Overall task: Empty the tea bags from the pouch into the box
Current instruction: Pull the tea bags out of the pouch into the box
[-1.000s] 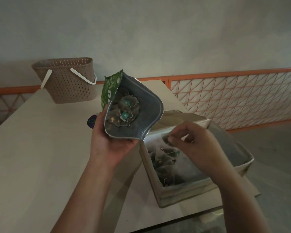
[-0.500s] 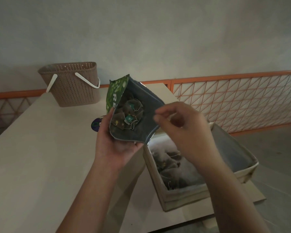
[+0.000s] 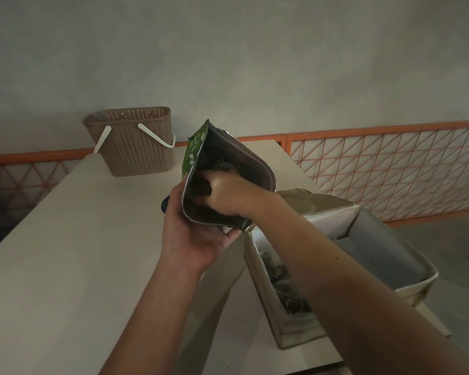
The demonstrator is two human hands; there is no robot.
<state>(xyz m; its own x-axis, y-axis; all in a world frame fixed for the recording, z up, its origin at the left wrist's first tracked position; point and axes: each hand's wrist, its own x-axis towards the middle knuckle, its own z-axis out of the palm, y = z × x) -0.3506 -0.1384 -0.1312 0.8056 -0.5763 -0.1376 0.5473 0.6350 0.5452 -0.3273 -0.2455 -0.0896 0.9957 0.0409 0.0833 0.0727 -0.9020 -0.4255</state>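
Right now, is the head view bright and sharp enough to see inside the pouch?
Head view: dim overall, no glare; the pouch interior is dark and the right hand blocks it, so its contents are unreadable. Wide-angle bending shows at the edges. Tea bags in the box are murky.

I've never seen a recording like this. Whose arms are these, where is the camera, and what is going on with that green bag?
There is no machine here: these are a person's two bare arms, filmed by one wide camera worn on their head, looking forward and down. So you see what they see.

The left hand holds a green pouch from below, its open mouth tipped toward the camera. The right hand reaches into the pouch; its fingertips are hidden inside, so I cannot tell whether it has caught a tea bag.

Everything stands on a pale table. To the right is an open box with some tea bags already in it. At the far end stands a brown basket with white handles. Behind runs an orange railing and a plain wall.
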